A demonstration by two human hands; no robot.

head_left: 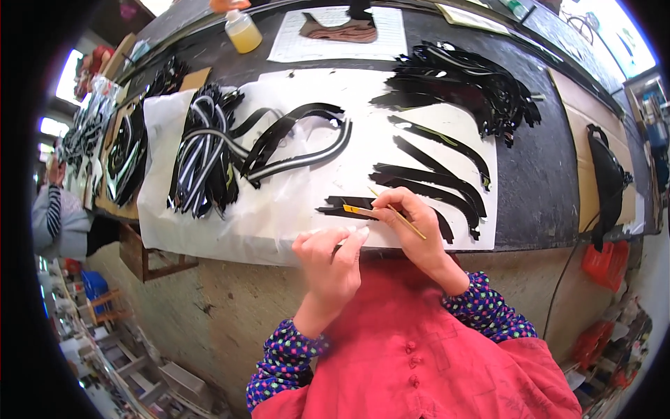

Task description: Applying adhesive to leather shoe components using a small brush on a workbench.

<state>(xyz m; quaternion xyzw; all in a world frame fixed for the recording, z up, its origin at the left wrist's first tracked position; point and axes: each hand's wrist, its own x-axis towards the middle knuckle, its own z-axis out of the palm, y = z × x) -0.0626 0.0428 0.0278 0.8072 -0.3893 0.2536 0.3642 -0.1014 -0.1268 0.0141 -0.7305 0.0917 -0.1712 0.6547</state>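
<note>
My right hand [413,216] is closed around a thin yellow stick [417,230] that slants across its fingers. A flat strip with a yellow-orange end [354,209] juts from under the same fingers; its kind is unclear. Below it, near the board's front edge, my left hand [328,258] is closed in a pinch, and what its fingertips hold, if anything, cannot be made out. Beside both hands a glossy black strip [335,202] lies on the white board [342,150]. Several more curved black strips [447,185] spread out beyond my right hand.
Heaped black strips [460,84] lie at the far right, with another bundle [206,153] at left. A bottle of yellowish liquid [243,33] stands at the back near a paper sheet [293,45]. Cardboard [572,112] lies right. At far left is another person's striped sleeve [54,209].
</note>
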